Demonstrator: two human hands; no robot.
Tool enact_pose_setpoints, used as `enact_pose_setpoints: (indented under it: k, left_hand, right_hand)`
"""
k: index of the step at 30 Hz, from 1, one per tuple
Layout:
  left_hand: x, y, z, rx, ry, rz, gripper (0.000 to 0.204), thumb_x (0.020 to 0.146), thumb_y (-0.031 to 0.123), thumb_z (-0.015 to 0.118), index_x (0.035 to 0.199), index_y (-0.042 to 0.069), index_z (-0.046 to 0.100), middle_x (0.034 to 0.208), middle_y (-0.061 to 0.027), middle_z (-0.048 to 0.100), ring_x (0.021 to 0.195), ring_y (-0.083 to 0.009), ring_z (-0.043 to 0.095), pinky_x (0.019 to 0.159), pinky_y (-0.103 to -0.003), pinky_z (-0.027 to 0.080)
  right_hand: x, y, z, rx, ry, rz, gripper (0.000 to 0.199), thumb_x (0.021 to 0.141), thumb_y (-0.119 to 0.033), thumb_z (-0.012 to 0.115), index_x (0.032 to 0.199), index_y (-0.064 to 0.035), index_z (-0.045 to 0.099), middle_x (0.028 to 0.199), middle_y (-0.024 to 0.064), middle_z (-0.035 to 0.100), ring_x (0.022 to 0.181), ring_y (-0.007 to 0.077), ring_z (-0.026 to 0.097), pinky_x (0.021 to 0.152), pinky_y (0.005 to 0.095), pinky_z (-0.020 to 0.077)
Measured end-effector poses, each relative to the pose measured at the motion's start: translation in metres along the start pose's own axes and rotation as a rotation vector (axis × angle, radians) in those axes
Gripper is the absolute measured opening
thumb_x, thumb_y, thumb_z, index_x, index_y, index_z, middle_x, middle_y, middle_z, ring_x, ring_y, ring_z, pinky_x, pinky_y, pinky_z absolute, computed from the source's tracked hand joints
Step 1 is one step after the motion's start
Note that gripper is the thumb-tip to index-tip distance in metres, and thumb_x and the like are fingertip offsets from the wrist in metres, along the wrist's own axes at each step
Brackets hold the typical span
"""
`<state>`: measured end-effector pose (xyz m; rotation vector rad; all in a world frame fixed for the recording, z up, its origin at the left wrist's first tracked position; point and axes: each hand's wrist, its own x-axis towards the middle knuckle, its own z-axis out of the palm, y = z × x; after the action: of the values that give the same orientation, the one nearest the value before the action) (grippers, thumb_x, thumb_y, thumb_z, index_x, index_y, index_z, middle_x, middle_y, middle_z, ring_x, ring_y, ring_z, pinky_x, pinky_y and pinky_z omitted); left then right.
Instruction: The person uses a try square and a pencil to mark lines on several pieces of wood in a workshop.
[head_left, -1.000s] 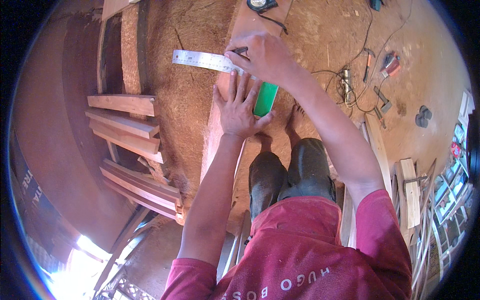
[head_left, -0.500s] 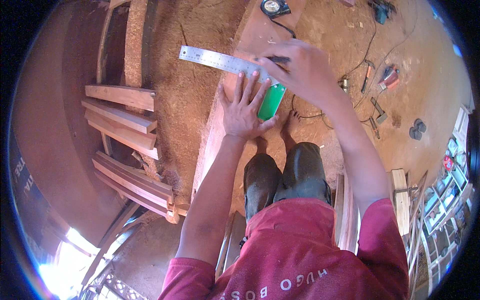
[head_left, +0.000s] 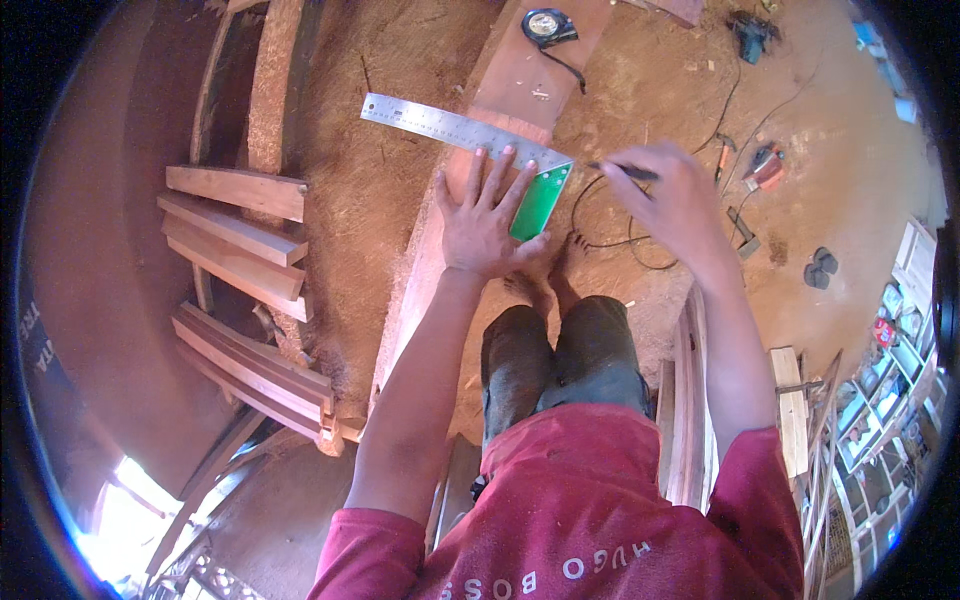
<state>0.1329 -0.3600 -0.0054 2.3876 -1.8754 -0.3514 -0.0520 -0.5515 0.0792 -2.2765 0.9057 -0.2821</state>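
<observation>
A try square with a metal ruler blade (head_left: 430, 120) and a green stock (head_left: 539, 206) lies across a long wooden board (head_left: 510, 88). My left hand (head_left: 487, 222) is spread flat over the board, its fingertips resting on the blade and its thumb by the stock. To the right of the square, off the board's edge, my right hand (head_left: 672, 200) holds a dark pencil-like marker (head_left: 632, 172), its tip pointing left toward the blade's end. This hand is slightly blurred. Farther up the board sits a tape measure (head_left: 548, 27) with some dark strap trailing from it.
Cut wooden pieces (head_left: 235, 193) lie across rails on the left. On the dusty floor at right are a hammer (head_left: 724, 158), a red-and-grey tool (head_left: 766, 168), cables, and a pair of dark sandals (head_left: 820, 268). A dark power tool (head_left: 752, 38) lies at the far right.
My right hand has moved right, away from the square and the board, with the marker still in its fingers. My left hand and the square have stayed in place.
</observation>
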Motion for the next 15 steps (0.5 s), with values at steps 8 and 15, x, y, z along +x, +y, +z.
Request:
enact_pose_setpoints:
  k: [8, 15]
  left_hand:
    - [-0.007, 0.019, -0.004, -0.033, 0.087, -0.017, 0.094, 0.076, 0.06, 0.076, 0.157, 0.027, 0.04, 0.166, -0.0052, 0.034, 0.156, -0.0318, 0.024, 0.117, -0.071, 0.019]
    - [-0.116, 0.056, -0.006, -0.183, 0.106, -0.351, 0.067, 0.076, 0.024, 0.079, 0.135, 0.011, 0.052, 0.122, -0.0153, 0.06, 0.119, -0.0339, 0.057, 0.1, -0.051, 0.041]
  right_hand:
    - [-0.154, 0.041, -0.028, 0.227, 0.166, 0.398, 0.017, 0.093, -0.019, 0.077, 0.097, -0.0028, 0.075, 0.085, 0.0071, 0.074, 0.076, 0.0129, 0.067, 0.07, 0.0299, 0.0532]
    - [-0.205, 0.015, 0.031, 0.481, 0.125, 0.359, 0.018, 0.098, -0.021, 0.07, 0.093, -0.0038, 0.066, 0.074, 0.0011, 0.063, 0.067, 0.0086, 0.057, 0.059, 0.0277, 0.0466]
